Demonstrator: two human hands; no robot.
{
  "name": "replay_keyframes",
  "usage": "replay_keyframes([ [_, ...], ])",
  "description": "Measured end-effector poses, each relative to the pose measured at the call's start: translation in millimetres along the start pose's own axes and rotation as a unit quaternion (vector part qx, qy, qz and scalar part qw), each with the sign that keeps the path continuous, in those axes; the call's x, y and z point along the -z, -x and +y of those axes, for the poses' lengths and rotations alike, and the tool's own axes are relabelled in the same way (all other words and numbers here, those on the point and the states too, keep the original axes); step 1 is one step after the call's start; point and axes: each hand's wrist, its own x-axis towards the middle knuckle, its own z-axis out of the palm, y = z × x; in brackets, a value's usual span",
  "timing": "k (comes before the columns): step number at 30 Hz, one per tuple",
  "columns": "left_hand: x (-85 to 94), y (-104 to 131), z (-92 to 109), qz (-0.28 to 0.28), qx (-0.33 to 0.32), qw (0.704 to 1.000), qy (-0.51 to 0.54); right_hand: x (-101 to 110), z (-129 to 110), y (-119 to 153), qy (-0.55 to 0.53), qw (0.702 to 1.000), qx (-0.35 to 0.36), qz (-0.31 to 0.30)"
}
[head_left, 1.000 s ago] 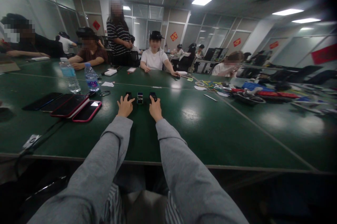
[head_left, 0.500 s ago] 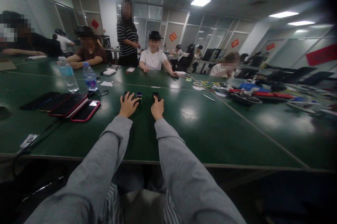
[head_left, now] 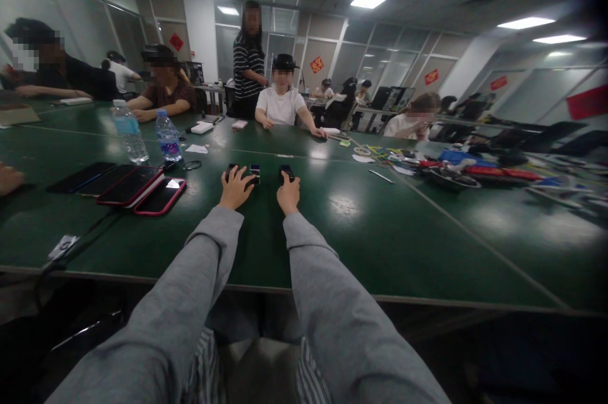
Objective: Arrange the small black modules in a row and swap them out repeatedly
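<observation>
Head view, L hand (head_left: 236,191): spread wide, over dark gadget (head_left: 231,167); index + thumb at screened gadget (head_left: 255,172), contact unclear.
Head view, R hand (head_left: 289,194): closed on near end of black gadget (head_left: 287,170), thumb atop.
Gadgets: in row on desk (head_left: 346,246); prob. light, stiff, slick; screens maybe fragile, best held by side edges.

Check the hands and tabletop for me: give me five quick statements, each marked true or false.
1. The left hand has its fingers spread. True.
2. The right hand is lifted away from everything. False: its thumb is on a small black device.
3. A blue-capped bottle stands left of both hands. True.
4. The tabletop is white. False: it is green.
5. The pink-edged phone lies right of both hands. False: it lies left of them.
</observation>
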Motion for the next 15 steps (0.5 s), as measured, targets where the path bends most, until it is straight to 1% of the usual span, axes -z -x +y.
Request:
replay_keyframes([
  [8,-2.8,0.2,-1.5,-0.011,-0.003,1.000,0.008,8.0,8.1,-1.6,0.009,1.000,0.006,-0.013],
  [15,-4.9,0.3,-3.3,-0.023,-0.004,1.000,0.010,6.6,10.3,-1.3,-0.005,1.000,0.004,-0.010],
])
